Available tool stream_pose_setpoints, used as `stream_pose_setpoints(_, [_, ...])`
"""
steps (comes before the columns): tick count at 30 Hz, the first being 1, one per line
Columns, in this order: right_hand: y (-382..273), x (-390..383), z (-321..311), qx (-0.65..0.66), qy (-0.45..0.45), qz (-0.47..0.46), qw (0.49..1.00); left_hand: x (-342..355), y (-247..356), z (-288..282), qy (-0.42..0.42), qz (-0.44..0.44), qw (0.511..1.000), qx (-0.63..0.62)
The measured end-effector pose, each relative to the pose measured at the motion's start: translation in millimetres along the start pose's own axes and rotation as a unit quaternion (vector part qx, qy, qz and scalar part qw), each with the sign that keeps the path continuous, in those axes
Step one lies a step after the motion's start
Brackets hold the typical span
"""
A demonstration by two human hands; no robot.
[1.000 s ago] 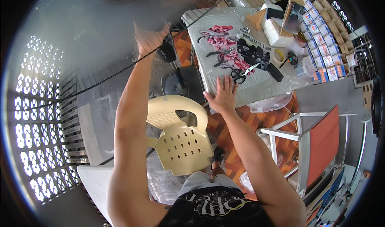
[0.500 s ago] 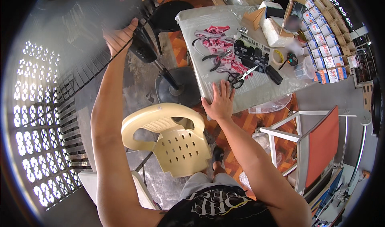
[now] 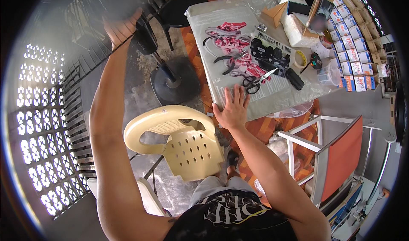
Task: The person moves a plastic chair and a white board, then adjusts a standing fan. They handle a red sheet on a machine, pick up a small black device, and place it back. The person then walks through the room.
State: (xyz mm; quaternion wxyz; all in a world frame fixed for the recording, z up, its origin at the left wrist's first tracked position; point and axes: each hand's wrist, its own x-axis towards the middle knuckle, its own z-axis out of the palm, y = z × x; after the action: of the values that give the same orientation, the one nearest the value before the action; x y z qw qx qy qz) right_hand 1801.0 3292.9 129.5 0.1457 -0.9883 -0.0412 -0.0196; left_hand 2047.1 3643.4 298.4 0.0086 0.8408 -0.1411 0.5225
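Fingers (image 3: 237, 96) of the right hand (image 3: 233, 114) are spread apart, laid palm down on the plastic-covered surface (image 3: 272, 107), with nothing in their hold. Their tips lie just beside the black handles of the scissors (image 3: 266, 76), whose pale blades point to the right and away from the person. The left hand (image 3: 120, 28) is raised well to the left of the scissors, at the head of a standing fan (image 3: 145, 41). Blur covers part of its fingers, so how far they are curled, and whether they have hold of the fan, I cannot tell. The fan stands to the left of the scissors, its dark column rising from a broad base (image 3: 181, 90).

Just beyond the scissors lies a black device (image 3: 268, 53), and a tool with curved dark handles (image 3: 233, 64) lies near them on the left. A yellow roll of tape (image 3: 298, 64), a dark tape measure (image 3: 315, 61) and a clear tub (image 3: 328, 76) sit to the right of the scissors. Stacked small boxes (image 3: 350, 53) rise farther right of them. A cream plastic chair (image 3: 194, 168) is to the left of the scissors, nearer the person; an orange-red panel (image 3: 343, 164) on a pale frame is to their right, also nearer the person.
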Motion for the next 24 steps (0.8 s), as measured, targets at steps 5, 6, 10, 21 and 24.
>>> stream_pose_setpoints(5, [1.1,2.7,-2.2,0.000,-0.019,0.004,1.000,0.0,-17.4,22.9,-0.027,0.033,0.998,0.051])
stream_pose_setpoints(6, [1.0,2.7,-2.5,0.002,-0.020,0.004,1.000,-0.5,-21.6,31.4,0.016,0.116,0.981,0.155])
stream_pose_setpoints(10, [1.4,2.9,-2.3,0.004,-0.023,0.006,1.000,-11.2,-35.0,54.5,0.061,0.159,0.967,0.188])
stream_pose_setpoints(21, [-2.9,2.9,1.3,-0.016,-0.010,0.000,1.000,-26.3,-77.9,53.6,-0.076,-0.136,0.974,-0.165])
stream_pose_setpoints(24, [-3.6,2.8,2.0,-0.025,-0.012,0.000,1.000,-49.0,-113.5,77.2,0.017,-0.311,0.849,-0.427])
